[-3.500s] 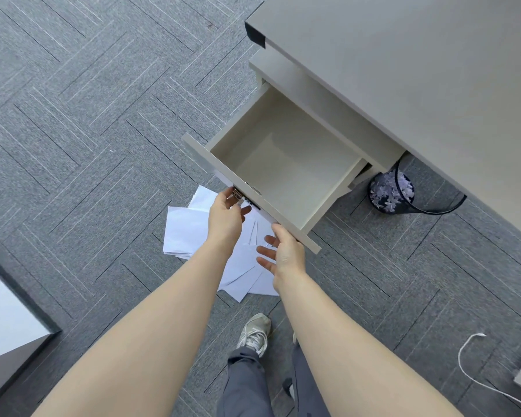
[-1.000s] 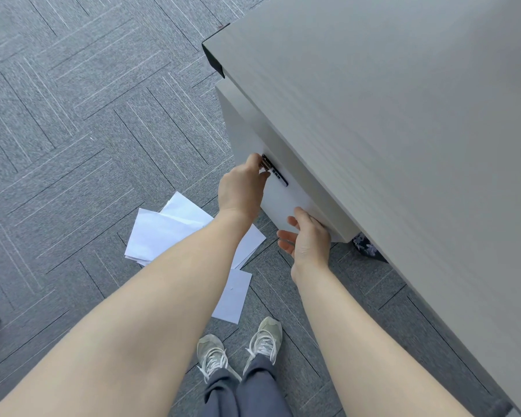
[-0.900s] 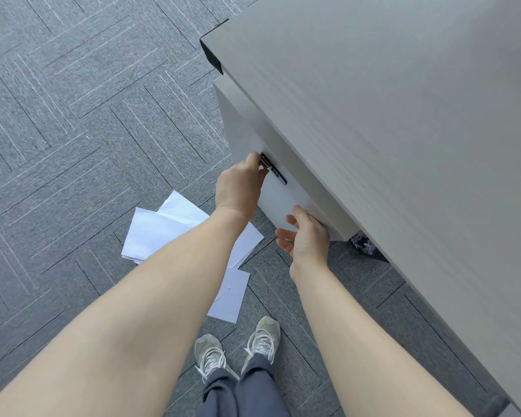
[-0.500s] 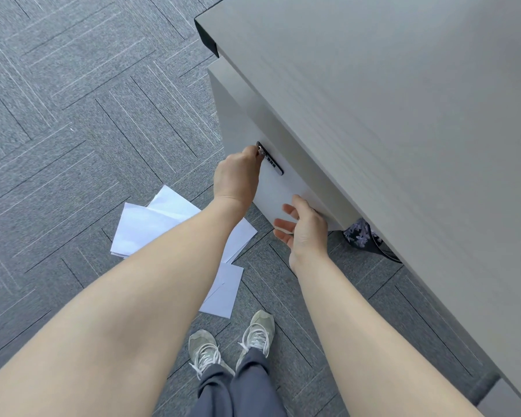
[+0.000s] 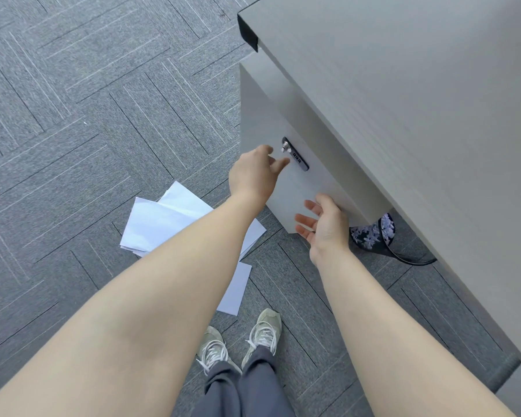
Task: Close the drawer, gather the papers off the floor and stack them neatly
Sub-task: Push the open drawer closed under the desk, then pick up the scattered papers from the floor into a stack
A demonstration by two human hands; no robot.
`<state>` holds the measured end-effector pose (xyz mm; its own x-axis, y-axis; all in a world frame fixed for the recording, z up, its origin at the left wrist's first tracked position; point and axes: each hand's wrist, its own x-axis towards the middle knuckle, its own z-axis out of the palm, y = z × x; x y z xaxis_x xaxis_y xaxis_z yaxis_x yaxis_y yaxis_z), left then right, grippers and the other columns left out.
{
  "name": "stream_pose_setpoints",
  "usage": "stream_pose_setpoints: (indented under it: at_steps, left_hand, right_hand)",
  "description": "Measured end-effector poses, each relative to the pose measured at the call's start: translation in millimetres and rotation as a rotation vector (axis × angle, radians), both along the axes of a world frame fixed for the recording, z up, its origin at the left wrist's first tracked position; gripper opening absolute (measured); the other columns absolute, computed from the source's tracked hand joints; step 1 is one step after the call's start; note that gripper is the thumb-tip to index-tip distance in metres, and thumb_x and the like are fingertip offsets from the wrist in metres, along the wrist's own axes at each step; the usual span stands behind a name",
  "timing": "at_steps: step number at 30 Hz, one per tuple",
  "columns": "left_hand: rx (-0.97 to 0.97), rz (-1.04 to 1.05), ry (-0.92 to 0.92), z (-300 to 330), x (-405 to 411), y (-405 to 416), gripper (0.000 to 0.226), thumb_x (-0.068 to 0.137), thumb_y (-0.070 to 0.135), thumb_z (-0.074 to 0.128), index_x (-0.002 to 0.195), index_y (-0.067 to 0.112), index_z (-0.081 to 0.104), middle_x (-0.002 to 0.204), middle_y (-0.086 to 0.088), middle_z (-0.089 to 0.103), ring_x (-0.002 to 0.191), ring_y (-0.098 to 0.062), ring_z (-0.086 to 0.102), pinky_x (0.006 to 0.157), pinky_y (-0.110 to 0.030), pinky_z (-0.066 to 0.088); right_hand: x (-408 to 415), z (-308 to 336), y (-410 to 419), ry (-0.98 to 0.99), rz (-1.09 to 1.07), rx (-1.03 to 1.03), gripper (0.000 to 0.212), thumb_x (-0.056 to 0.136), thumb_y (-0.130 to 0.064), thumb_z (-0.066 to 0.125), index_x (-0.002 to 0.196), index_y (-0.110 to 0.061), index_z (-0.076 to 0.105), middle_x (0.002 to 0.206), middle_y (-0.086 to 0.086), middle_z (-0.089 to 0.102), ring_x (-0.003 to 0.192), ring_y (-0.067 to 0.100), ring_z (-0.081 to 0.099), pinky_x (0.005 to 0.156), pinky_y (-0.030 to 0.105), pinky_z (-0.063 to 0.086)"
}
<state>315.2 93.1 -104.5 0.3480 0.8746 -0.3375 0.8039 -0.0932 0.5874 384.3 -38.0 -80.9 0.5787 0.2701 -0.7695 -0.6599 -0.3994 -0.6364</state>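
Hiding part of the papers [image 5: 163,221], the left hand [image 5: 253,176] hovers loose-fingered, empty, near the lock [image 5: 295,155]; the right hand [image 5: 325,227] spreads open beside the closed drawer [image 5: 307,188].

Drawer [image 5: 286,164] sits flush under the desk [image 5: 403,100]; my left hand [image 5: 253,174] is loose-fingered just beside its lock [image 5: 295,154], my right hand [image 5: 325,225] spread open at its lower corner, papers [image 5: 169,218] lying overlapped on the carpet [image 5: 88,115] near my shoes [image 5: 238,338].
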Motion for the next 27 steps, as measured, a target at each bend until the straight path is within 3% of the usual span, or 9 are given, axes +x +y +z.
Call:
stream_pose_setpoints:
  at_steps: [7,12,17,21,25,27]
  left_hand:
    - [-0.154,0.190,-0.131,-1.3,-100.4,-29.7,0.037,0.091,0.042,0.056,0.121,0.022,0.061,0.111,0.003,0.072,0.100,-0.018,0.066,0.086,-0.033,0.049]
    - [-0.271,0.375,-0.176,-15.1,-190.6,-60.9,0.035,0.094,0.040,0.052,0.120,0.018,0.063,0.112,-0.001,0.070,0.089,-0.013,0.059,0.083,-0.030,0.048]
    - [-0.362,0.539,-0.190,-44.6,-265.2,-83.5,0.035,0.094,0.039,0.051,0.121,0.019,0.062,0.114,0.002,0.066,0.099,-0.017,0.059,0.086,-0.033,0.047]
    - [-0.430,0.684,-0.209,-79.9,-307.5,-96.3,0.032,0.094,0.039,0.051,0.118,0.021,0.062,0.109,0.006,0.064,0.097,-0.016,0.059,0.080,-0.031,0.044]
    - [-0.532,0.898,-0.304,-126.7,-330.2,-103.7,0.021,0.089,0.042,0.054,0.099,0.026,0.063,0.109,-0.001,0.067,0.098,-0.021,0.063,0.083,-0.042,0.051]
    - [-0.557,0.976,-0.320,-153.7,-337.9,-106.5,0.010,0.090,0.039,0.055,0.092,0.031,0.059,0.103,0.003,0.064,0.099,-0.023,0.063,0.090,-0.048,0.053]
  right_hand:
    - [-50.6,0.6,10.3,-0.118,0.215,0.008,0.015,0.094,-0.023,0.054,0.108,-0.021,0.060,0.107,0.006,0.064,0.065,0.020,0.060,0.053,0.028,0.047]
    - [-116.8,-7.6,20.3,-0.186,0.520,-0.019,0.030,0.093,-0.018,0.056,0.122,-0.016,0.059,0.118,0.011,0.065,0.067,0.019,0.061,0.048,0.022,0.046]
    - [-177.5,-27.3,32.9,-0.188,0.706,-0.019,0.024,0.095,-0.020,0.055,0.119,-0.021,0.057,0.113,0.012,0.065,0.071,0.018,0.059,0.055,0.027,0.046]
    - [-211.9,-56.7,41.7,-0.195,0.850,-0.038,0.032,0.094,-0.018,0.056,0.126,-0.016,0.058,0.101,0.002,0.062,0.072,0.016,0.058,0.058,0.028,0.047]
    - [-228.1,-103.4,48.3,-0.212,0.994,-0.069,0.034,0.092,-0.021,0.057,0.126,-0.018,0.059,0.092,-0.006,0.060,0.074,0.016,0.060,0.068,0.035,0.049]
    - [-231.0,-132.0,50.3,-0.208,1.047,-0.081,0.034,0.090,-0.023,0.057,0.124,-0.021,0.059,0.091,-0.008,0.062,0.076,0.016,0.060,0.072,0.037,0.049]
